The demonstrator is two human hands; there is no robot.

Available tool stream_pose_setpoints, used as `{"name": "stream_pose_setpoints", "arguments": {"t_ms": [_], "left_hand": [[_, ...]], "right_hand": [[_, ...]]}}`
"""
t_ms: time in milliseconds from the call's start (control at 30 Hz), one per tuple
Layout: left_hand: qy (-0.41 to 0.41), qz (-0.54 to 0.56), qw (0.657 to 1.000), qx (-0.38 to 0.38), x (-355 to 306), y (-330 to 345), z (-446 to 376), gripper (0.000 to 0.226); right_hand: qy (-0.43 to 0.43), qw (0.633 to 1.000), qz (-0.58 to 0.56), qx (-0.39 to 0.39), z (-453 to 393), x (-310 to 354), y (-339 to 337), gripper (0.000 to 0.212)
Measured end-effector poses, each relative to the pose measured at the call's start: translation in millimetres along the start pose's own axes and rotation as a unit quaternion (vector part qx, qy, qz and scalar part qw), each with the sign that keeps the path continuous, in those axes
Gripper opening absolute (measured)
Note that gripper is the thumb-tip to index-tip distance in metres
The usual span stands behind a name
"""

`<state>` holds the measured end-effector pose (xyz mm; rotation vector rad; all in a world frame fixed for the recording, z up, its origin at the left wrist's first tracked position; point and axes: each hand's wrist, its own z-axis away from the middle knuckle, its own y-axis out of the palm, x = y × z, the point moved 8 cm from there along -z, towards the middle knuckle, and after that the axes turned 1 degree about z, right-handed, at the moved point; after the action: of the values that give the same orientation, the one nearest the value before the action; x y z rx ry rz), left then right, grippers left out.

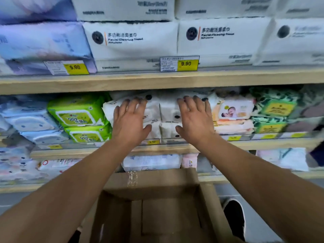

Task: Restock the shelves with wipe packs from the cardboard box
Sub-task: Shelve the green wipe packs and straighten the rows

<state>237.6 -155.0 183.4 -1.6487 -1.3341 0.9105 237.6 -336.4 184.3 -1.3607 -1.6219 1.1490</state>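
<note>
- Middle shelf (157,149): white wipe packs (166,118) stacked in two columns at the front edge; uneven push could tip them forward.
- Cardboard box (157,207) directly below, would catch a fall.
- Left hand (130,118), right hand (194,116): fingers spread flat against pack fronts, gripping nothing.

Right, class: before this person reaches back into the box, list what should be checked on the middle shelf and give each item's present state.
1. Left hand flat on white wipe packs: ok.
2. Right hand flat on them too: ok.
3. Both hands free of any pack: ok.
4. White packs clear of the green wipe packs: cannot tell.
5. Packs pushed fully back behind the wooden shelf edge: cannot tell.
6. Brown cardboard box open below: ok; contents cannot tell.
</note>
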Motion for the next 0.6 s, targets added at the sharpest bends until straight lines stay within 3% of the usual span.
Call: {"name": "stream_pose_setpoints", "arguments": {"t_ms": [167,267,367,600], "left_hand": [[-0.08,-0.023,0.996,0.037,10,19,-35,0.089],[-0.118,-0.047,0.99,0.065,14,33,-44,0.095],[-0.105,-0.077,0.991,0.043,15,33,-48,0.092],[-0.026,-0.063,0.998,0.008,22,20,-45,0.087]], "right_hand": [[0.079,0.996,0.013,0.035,-34,-2,30,0.086],[0.076,0.996,0.047,-0.004,-33,-5,43,0.084],[0.044,0.996,0.045,-0.057,-30,-9,47,0.078],[-0.006,0.992,0.008,-0.126,-34,-18,47,0.087]]}}
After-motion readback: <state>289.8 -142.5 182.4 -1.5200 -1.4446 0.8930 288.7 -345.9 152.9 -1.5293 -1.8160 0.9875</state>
